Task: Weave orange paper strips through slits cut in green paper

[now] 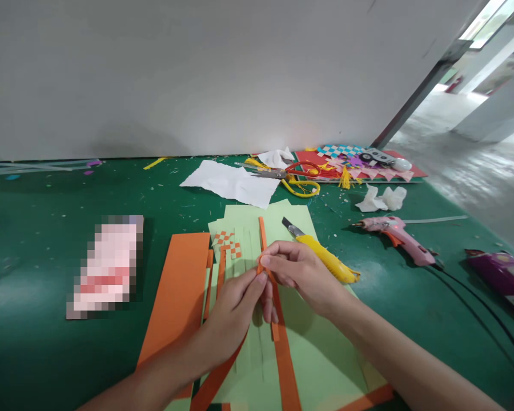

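Note:
My left hand (241, 302) and my right hand (305, 273) meet above the light green paper (312, 365), fingertips pinched together on an orange paper strip (259, 265). The part between the fingers is small and mostly hidden. Behind the fingers, an orange strip end (262, 228) points away from me, and a long orange strip (286, 365) runs toward me below the hands. Small orange and green checkered woven pieces (231, 245) lie left of the fingertips. Beside my right hand rests a yellow utility knife (328, 260) with its blade out. Left of my hands lies an orange sheet (177, 297).
Scissors (278, 173) lie on white paper (223, 182) at the back. A pink glue gun (400, 237) with a cord is at the right, near a purple object (499, 279). Crumpled tissue (381, 198) and a red board (417, 165) holding paper crafts sit behind. A blurred pink item (107, 265) lies left.

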Motion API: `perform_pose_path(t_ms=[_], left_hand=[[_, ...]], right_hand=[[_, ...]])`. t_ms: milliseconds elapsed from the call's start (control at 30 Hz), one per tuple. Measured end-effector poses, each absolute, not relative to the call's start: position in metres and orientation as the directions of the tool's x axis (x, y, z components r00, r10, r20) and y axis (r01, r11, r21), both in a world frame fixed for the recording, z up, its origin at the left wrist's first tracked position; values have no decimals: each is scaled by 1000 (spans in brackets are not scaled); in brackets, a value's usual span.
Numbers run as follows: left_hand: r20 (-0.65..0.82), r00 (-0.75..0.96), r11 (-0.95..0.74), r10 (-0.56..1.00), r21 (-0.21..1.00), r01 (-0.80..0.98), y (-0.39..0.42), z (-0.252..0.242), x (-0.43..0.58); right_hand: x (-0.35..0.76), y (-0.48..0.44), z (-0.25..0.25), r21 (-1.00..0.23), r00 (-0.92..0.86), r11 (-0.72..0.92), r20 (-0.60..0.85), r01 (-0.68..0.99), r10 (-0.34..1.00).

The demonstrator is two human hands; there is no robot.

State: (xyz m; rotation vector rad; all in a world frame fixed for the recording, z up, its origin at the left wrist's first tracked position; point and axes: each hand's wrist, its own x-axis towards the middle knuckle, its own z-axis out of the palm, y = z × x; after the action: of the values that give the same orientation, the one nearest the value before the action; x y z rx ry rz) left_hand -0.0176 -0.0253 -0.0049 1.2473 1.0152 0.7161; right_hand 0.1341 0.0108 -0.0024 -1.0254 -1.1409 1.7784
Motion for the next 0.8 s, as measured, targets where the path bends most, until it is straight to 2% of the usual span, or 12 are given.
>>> perform_pose_path(t_ms=[167, 400, 800], left_hand=[[-225, 405, 198, 886, 974, 107, -26, -4, -17], [-217, 371, 195, 903, 976, 98, -25, -6, -17], [-239, 383, 227, 892, 971, 78, -26, -5, -16]], right_hand=[[134, 10, 0, -942, -382, -277, -190, -187, 904], [131, 5, 0, -922, -513, -318, -168, -220, 842], [130, 3, -6, -915, -524, -323, -157, -242, 837]])
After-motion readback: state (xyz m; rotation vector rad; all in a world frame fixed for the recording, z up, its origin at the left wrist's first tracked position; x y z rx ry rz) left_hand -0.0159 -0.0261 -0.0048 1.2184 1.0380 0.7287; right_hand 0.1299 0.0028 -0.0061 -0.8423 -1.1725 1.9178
